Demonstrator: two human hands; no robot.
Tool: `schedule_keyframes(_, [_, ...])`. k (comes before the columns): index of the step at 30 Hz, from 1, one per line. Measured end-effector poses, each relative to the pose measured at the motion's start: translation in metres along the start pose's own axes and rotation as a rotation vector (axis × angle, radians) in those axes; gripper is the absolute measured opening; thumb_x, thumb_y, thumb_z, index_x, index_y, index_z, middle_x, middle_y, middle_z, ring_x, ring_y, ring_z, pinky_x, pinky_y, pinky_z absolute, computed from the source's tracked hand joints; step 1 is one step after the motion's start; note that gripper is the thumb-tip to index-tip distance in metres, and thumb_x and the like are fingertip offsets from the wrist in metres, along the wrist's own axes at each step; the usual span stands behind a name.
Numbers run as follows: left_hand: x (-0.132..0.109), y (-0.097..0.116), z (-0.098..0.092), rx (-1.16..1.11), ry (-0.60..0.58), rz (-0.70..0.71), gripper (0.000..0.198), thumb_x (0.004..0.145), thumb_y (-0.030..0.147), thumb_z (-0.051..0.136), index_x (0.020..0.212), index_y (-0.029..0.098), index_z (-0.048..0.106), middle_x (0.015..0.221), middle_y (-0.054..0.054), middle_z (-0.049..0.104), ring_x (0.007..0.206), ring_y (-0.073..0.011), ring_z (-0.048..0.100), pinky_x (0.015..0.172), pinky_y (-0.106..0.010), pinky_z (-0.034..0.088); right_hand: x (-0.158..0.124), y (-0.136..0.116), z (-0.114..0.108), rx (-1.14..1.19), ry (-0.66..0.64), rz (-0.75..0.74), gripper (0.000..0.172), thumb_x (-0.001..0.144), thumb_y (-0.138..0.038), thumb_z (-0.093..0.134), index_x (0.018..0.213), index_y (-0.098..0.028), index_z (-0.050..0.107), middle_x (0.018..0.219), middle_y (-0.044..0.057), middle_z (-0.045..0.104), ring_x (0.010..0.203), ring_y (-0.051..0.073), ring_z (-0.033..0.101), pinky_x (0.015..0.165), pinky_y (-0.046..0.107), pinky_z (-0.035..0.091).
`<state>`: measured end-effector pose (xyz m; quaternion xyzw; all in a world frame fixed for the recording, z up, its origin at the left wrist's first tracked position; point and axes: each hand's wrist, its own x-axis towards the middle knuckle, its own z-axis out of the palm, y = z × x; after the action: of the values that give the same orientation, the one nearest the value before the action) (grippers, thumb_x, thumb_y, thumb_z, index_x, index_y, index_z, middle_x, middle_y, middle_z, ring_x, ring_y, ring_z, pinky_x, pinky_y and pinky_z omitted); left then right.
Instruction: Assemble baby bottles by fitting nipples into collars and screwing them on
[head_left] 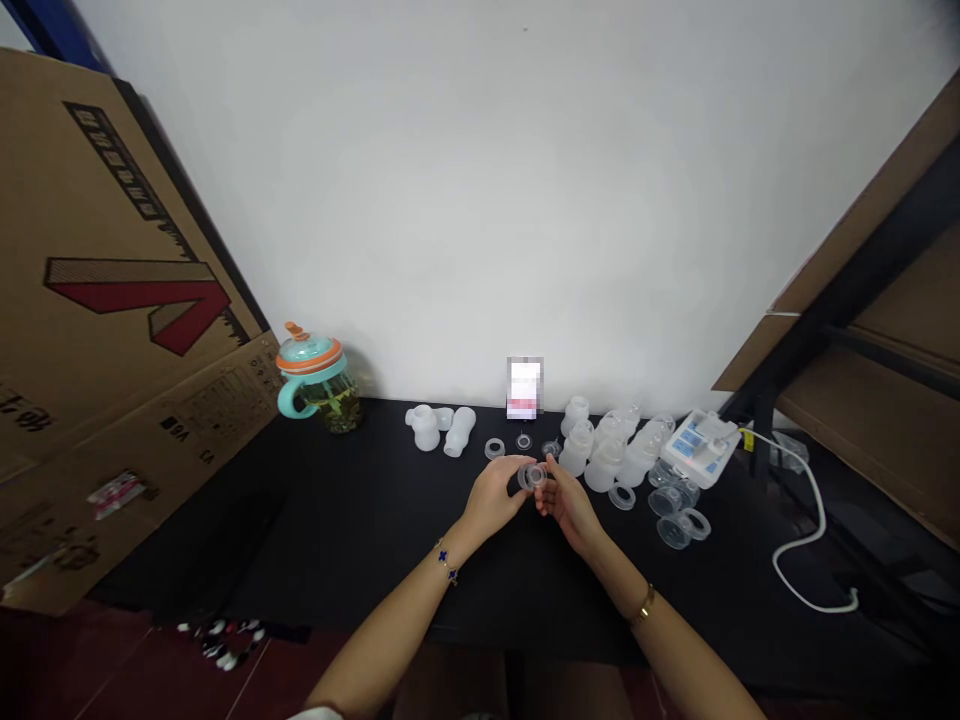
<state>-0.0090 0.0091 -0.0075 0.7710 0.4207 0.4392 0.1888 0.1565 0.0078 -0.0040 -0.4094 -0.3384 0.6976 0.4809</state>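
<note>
My left hand (495, 495) and my right hand (571, 508) meet over the black table. Their fingers close round a translucent bottle collar (533, 476) with a round inner part. Just beyond my fingers lie a white collar ring (494, 448), a clear nipple-like disc (523, 441) and a similar disc (551, 449). Several frosted baby bottles (604, 464) stand to the right of my right hand, some with tops on. Near them are another collar ring (622, 496) and several clear caps (673, 532). Frosted bottle pieces (426, 428) rest at the left.
A lidded turquoise jug (303, 368) with dark leaves inside stands at the back left. A lit phone (523, 390) leans against the wall. At the right are a white power strip (703, 447) and its cable (821, 515). A cardboard box (112, 400) borders the left side.
</note>
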Motion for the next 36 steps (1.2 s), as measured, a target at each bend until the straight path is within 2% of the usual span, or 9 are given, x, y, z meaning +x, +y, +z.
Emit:
schedule_keyframes(7, [0.0003,0.0003,-0.0001,-0.018,-0.002,-0.055,0.046,0.079,0.011,0.068,0.122,0.025,0.064,0.124,-0.004,0.069,0.118,-0.0234,0.062,0.105,-0.043,0.048,-0.0021,-0.0010,-0.0007,-0.072,0.001,-0.063,0.032,0.076,-0.045,0.078,0.091,-0.019,0.065,0.065,-0.001,0.067,0.050,0.010,0.057,0.046,0.020,0.040])
schedule_keyframes(11, [0.0004,0.0001,0.0005,-0.041,0.002,-0.079,0.048,0.079,0.014,0.070,0.125,0.026,0.062,0.126,-0.005,0.069,0.118,-0.0236,0.062,0.104,-0.043,0.049,-0.0016,-0.0005,-0.0018,-0.112,0.048,-0.083,0.033,0.075,-0.047,0.078,0.087,-0.019,0.064,0.063,-0.001,0.065,0.049,0.010,0.055,0.045,0.020,0.038])
schedule_keyframes(18, [0.0013,-0.0005,-0.0003,-0.118,0.000,-0.127,0.051,0.078,0.020,0.075,0.126,0.027,0.061,0.124,-0.005,0.069,0.112,-0.0235,0.065,0.097,-0.041,0.052,0.0003,0.0015,-0.0028,-0.124,0.084,-0.112,0.036,0.073,-0.049,0.079,0.089,-0.020,0.064,0.053,-0.007,0.054,0.045,0.008,0.045,0.043,0.020,0.036])
schedule_keyframes(24, [0.0042,0.0046,-0.0032,-0.159,0.007,-0.177,0.048,0.077,0.021,0.075,0.124,0.026,0.063,0.121,-0.004,0.071,0.108,-0.0223,0.066,0.090,-0.037,0.054,-0.0001,0.0004,-0.0021,-0.117,0.094,-0.097,0.040,0.072,-0.049,0.080,0.092,-0.020,0.063,0.055,-0.007,0.055,0.046,0.008,0.048,0.043,0.020,0.037])
schedule_keyframes(36, [0.0036,0.0035,-0.0035,-0.128,0.042,-0.148,0.048,0.078,0.020,0.075,0.124,0.026,0.062,0.121,-0.004,0.070,0.105,-0.0217,0.066,0.089,-0.037,0.053,-0.0017,-0.0023,0.0001,-0.117,0.130,-0.127,0.041,0.066,-0.050,0.084,0.082,-0.021,0.059,0.058,-0.007,0.055,0.045,0.009,0.048,0.042,0.021,0.037])
